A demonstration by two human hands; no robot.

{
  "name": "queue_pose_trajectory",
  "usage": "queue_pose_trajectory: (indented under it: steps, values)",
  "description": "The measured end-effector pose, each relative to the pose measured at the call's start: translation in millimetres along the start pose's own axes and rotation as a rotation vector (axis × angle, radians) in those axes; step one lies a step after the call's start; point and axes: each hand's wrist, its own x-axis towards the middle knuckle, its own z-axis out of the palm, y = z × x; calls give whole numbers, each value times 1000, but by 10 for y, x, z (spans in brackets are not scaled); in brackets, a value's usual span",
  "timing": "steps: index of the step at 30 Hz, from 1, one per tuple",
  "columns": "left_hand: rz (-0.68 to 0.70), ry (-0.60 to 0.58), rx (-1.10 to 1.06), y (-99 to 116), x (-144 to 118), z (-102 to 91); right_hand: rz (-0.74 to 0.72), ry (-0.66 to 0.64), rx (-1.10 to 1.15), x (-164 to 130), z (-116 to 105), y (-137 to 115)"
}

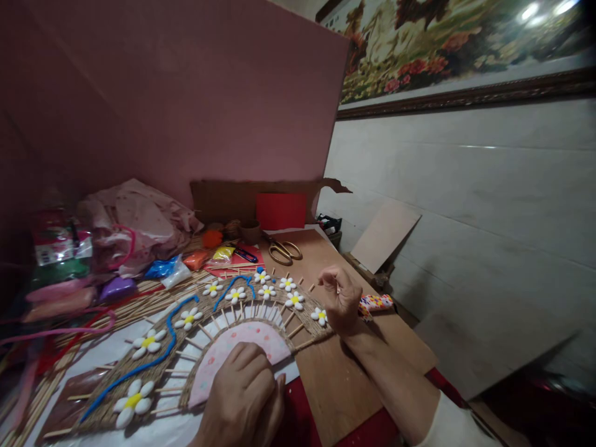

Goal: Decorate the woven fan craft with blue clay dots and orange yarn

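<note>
A fan-shaped craft piece, a twine-wound arch (179,335) on wooden sticks, lies before me. White clay daisies (148,343) with yellow centres and a wavy blue clay strand (173,347) decorate it. A pink dotted half-round (233,347) fills its inner part. My left hand (246,397) is curled closed over the lower edge of that half-round; its fingers hide whatever they may hold. My right hand (339,298) is raised at the arch's right end, beside a daisy (320,316), fingertips bent in a pinch. Anything between them is too small to make out.
Gold-handled scissors (284,251) lie behind the arch, near a dark blue cutter (245,255). Bags of blue (162,266), yellow (223,253) and purple clay (117,289) sit at left before crumpled pink cloth (139,217). A patterned roll (377,302) lies beyond my right wrist.
</note>
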Motion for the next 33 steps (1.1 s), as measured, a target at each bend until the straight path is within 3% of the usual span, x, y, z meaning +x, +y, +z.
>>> queue_pose_trajectory:
  steps: [13, 17, 22, 26, 33]
  values:
    - [-124, 9, 87, -42, 22, -40, 98, 58, -4, 48, -23, -16]
    - [-101, 21, 230, -124, 179, -130, 112, 49, -1, 44, -10, -15]
    - [-207, -238, 557, -319, 611, -229, 122, 51, -25, 41, 10, 37]
    - [-261, -406, 663, -586, 842, -100, 107, 46, -60, 45, 23, 83]
    - [-269, -474, 644, -918, 873, 96, 73, 35, -88, 52, 26, 93]
